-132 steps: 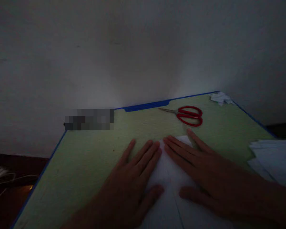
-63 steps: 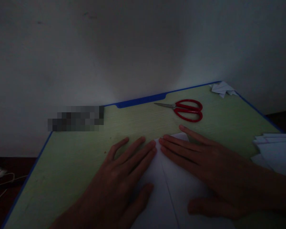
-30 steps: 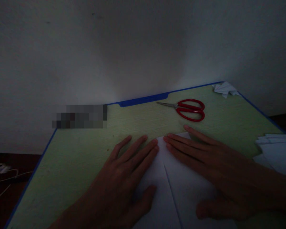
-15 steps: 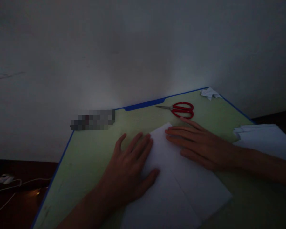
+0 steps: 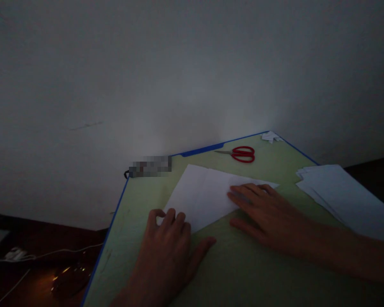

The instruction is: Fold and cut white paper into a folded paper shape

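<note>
A folded sheet of white paper (image 5: 208,187) lies slantwise on the pale green table, a faint crease running down its left half. My left hand (image 5: 168,247) rests at the paper's lower left edge, fingers bent at the tips and thumb spread away to the right. On the paper's right part lies my right hand (image 5: 262,213), palm down with fingers stretched out and thumb apart. Neither hand grips the sheet. Beyond the paper, red-handled scissors (image 5: 240,154) lie closed, blades to the left.
A stack of white paper (image 5: 345,192) lies at the table's right side. Small paper scraps (image 5: 270,136) sit in the far right corner. At the far left corner is a blurred-out object (image 5: 150,166). The wall (image 5: 192,76) stands behind the table; a white cable (image 5: 64,250) runs at left.
The paper has been turned and moved away from me, its near edge now slanting between my hands. Both hands have come nearer, and the view has shifted.
</note>
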`<control>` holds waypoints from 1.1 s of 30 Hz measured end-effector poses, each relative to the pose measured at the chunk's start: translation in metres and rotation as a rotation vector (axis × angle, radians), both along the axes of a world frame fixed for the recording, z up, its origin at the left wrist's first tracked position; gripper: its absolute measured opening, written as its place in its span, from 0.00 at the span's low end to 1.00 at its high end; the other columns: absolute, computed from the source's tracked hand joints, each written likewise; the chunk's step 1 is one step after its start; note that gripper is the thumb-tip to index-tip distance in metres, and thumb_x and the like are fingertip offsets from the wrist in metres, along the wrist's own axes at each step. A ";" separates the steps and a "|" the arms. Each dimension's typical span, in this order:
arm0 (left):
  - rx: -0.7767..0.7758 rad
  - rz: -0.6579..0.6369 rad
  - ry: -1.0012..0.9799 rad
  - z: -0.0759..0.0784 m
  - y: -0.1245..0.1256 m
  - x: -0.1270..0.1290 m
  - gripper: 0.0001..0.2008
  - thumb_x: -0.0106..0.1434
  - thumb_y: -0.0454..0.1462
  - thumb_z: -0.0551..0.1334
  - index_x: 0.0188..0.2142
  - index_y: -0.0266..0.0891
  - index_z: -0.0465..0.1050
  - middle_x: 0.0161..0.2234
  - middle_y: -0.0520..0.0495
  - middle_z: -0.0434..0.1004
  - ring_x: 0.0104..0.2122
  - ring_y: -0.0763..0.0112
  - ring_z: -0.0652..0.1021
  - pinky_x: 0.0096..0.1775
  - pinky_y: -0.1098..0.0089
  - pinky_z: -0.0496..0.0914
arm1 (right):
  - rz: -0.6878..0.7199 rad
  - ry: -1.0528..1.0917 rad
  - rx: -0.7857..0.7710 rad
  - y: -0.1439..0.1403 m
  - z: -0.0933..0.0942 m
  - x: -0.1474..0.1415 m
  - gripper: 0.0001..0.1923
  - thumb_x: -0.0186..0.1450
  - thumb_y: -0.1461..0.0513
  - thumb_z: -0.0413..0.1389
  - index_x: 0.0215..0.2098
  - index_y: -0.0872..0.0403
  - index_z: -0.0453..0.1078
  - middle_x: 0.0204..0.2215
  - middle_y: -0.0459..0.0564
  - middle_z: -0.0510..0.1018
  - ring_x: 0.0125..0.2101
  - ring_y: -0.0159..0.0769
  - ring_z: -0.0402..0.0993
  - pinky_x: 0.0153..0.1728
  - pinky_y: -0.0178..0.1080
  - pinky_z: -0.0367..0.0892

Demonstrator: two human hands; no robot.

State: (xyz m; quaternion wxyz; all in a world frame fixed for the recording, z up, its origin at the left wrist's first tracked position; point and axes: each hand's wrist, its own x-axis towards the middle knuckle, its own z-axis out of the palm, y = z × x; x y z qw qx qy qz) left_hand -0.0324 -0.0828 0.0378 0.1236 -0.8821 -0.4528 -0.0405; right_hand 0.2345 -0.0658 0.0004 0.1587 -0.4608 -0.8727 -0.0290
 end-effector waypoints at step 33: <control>-0.229 0.090 -0.655 -0.021 0.089 0.002 0.13 0.62 0.35 0.69 0.47 0.39 0.75 0.43 0.46 0.79 0.39 0.65 0.78 0.43 0.64 0.71 | 0.190 0.251 -0.390 0.089 0.004 -0.019 0.10 0.67 0.54 0.60 0.38 0.52 0.72 0.37 0.51 0.79 0.41 0.43 0.75 0.43 0.45 0.68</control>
